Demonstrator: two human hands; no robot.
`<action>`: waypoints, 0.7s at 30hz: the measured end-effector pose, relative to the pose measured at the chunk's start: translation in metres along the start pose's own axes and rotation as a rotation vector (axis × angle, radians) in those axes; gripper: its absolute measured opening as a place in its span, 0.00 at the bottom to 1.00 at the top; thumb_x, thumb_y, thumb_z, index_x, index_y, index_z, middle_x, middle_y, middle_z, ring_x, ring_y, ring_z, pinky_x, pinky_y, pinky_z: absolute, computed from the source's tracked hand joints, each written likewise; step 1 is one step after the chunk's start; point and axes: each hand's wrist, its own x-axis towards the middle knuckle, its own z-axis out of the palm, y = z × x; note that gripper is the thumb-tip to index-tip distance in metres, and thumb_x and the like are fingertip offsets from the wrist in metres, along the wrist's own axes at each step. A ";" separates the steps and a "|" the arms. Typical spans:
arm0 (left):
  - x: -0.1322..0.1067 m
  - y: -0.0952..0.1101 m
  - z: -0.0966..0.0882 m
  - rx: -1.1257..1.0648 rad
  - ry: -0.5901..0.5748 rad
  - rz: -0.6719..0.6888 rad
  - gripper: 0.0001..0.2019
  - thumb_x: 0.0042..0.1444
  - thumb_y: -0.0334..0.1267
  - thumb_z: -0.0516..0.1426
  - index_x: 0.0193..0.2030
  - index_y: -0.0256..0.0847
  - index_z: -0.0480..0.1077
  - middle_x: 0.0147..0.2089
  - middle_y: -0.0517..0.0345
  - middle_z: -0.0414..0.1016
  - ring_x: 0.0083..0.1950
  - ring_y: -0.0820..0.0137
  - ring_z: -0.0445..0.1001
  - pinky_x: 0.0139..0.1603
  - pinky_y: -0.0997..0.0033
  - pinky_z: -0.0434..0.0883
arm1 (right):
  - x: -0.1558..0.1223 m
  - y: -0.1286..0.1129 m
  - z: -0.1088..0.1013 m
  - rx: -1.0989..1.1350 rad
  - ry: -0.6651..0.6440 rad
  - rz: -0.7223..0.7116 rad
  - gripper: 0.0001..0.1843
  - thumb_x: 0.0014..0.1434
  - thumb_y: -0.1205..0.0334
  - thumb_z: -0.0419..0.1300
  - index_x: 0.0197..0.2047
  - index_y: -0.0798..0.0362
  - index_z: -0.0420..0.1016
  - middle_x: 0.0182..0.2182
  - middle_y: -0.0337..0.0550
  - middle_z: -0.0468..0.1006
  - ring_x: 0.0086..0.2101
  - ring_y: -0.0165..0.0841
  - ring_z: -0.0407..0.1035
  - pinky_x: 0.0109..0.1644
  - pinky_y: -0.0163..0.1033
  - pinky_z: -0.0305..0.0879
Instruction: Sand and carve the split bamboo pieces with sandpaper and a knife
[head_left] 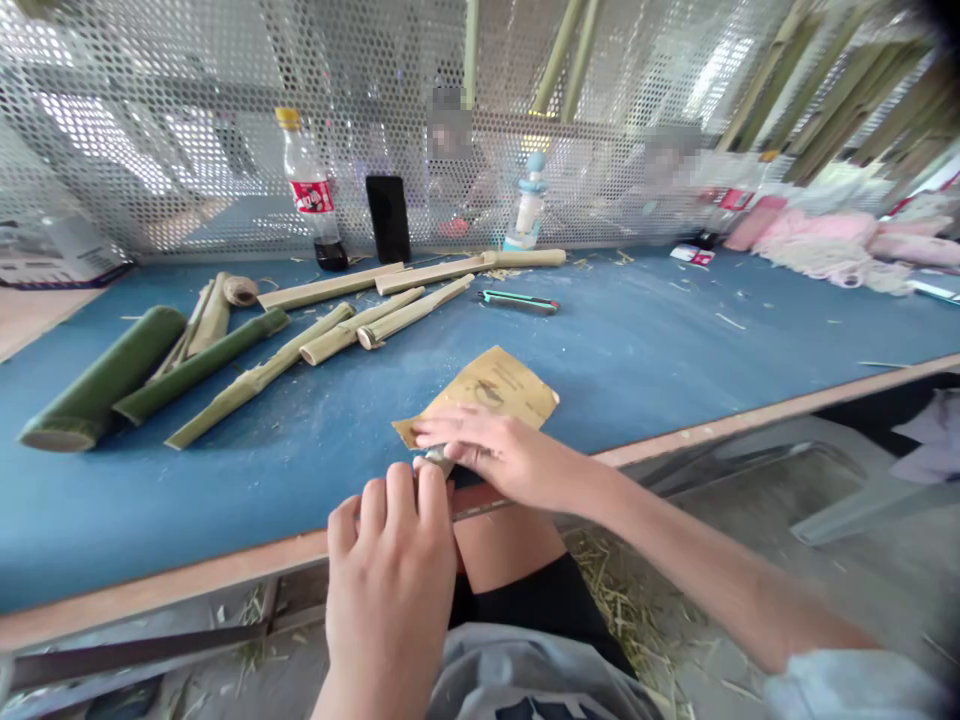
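Left hand (pixel 390 560) closed, fingers (pixel 397 500) curled tight around a small pale sliver (pixel 439 458), its material too small to tell. Right hand (pixel 510 450) just beside it, fingers bent over the same sliver and the near edge of a folded sandpaper sheet (pixel 487 390), gripping both. Straight ahead of the hands, on a blue-topped workbench (pixel 225 500), split bamboo lengths (pixel 352 330) and, left of them, green bamboo tubes (pixel 101 380). Farther ahead of the right hand, a utility knife (pixel 517 300). Well beyond the left hand, a plastic soda bottle (pixel 309 180).
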 end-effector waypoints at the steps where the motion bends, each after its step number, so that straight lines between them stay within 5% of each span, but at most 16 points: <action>1: 0.000 -0.001 0.001 -0.003 0.003 -0.005 0.04 0.65 0.37 0.52 0.37 0.42 0.64 0.33 0.56 0.63 0.36 0.59 0.65 0.38 0.58 0.59 | 0.003 0.010 -0.008 -0.027 0.019 0.038 0.18 0.70 0.60 0.49 0.56 0.52 0.75 0.58 0.44 0.72 0.61 0.33 0.62 0.68 0.44 0.53; 5: 0.000 -0.002 0.003 -0.008 0.026 -0.012 0.06 0.66 0.40 0.51 0.38 0.42 0.64 0.32 0.57 0.63 0.35 0.60 0.65 0.38 0.58 0.58 | 0.012 0.038 -0.028 -0.124 0.077 0.205 0.18 0.69 0.57 0.50 0.54 0.48 0.77 0.57 0.44 0.73 0.61 0.39 0.61 0.68 0.52 0.51; 11: -0.001 0.002 0.000 0.017 -0.007 -0.011 0.03 0.63 0.32 0.52 0.40 0.41 0.66 0.35 0.55 0.65 0.37 0.58 0.65 0.39 0.58 0.58 | 0.004 0.001 -0.002 0.067 -0.114 -0.055 0.20 0.71 0.58 0.48 0.61 0.48 0.70 0.60 0.38 0.70 0.65 0.32 0.55 0.70 0.46 0.45; 17: -0.001 -0.002 0.003 -0.001 0.034 -0.002 0.06 0.66 0.39 0.50 0.41 0.41 0.65 0.33 0.56 0.64 0.36 0.59 0.65 0.37 0.59 0.57 | 0.018 0.021 -0.023 -0.031 0.037 0.342 0.21 0.68 0.54 0.52 0.59 0.52 0.73 0.60 0.48 0.71 0.61 0.41 0.62 0.67 0.50 0.54; 21: 0.000 -0.002 0.004 0.000 0.022 0.000 0.02 0.64 0.35 0.52 0.40 0.41 0.65 0.33 0.56 0.64 0.36 0.58 0.65 0.37 0.59 0.56 | 0.017 0.004 -0.015 0.058 -0.041 0.221 0.20 0.69 0.54 0.50 0.57 0.49 0.74 0.57 0.45 0.74 0.58 0.38 0.65 0.65 0.45 0.57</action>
